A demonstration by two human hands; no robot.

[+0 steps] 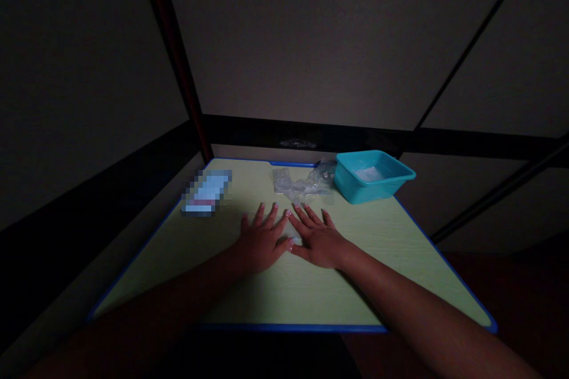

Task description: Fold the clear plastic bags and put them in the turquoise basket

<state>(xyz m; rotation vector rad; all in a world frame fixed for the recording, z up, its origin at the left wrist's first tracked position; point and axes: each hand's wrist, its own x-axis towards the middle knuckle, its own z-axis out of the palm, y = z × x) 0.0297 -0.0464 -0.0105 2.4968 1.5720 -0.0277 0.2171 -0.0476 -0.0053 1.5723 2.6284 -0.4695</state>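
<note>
My left hand (262, 241) lies palm down with its fingers spread, over something thin and clear on the table. My right hand (319, 238) rests flat beside it, fingers also apart. The thumbs and index fingertips of both hands meet or nearly meet at the middle. A thin translucent sheet or bag (291, 231) shows between the hands, mostly hidden under them. Crumpled clear plastic bags (304, 185) lie just beyond the fingertips. Neither hand is closed round anything.
A turquoise basket (371, 190) with something whitish inside stands at the table's back right corner. A blurred-out phone-like object (208, 192) lies at the back left. The pale table (284, 302) has a blue edge. A dark wall stands behind it.
</note>
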